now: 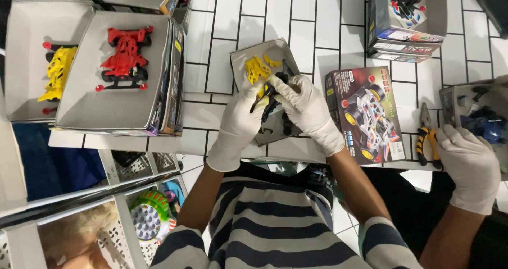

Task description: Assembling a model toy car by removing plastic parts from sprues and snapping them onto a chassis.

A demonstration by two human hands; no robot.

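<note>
Left to right: red car and yellow shell sat in open box lids at the table's left; mid-table, over a grey tray with yellow parts, left hand and right hand, both gloved, had fingers clamped on a small black-and-yellow chassis. It looked light, stiff, brittle and slick in gloves, so best pinched by the side rails, not the thin tabs. White tiled tabletop, crowded; a kit box, pliers and another person's gloved hand lay to the right.
</note>
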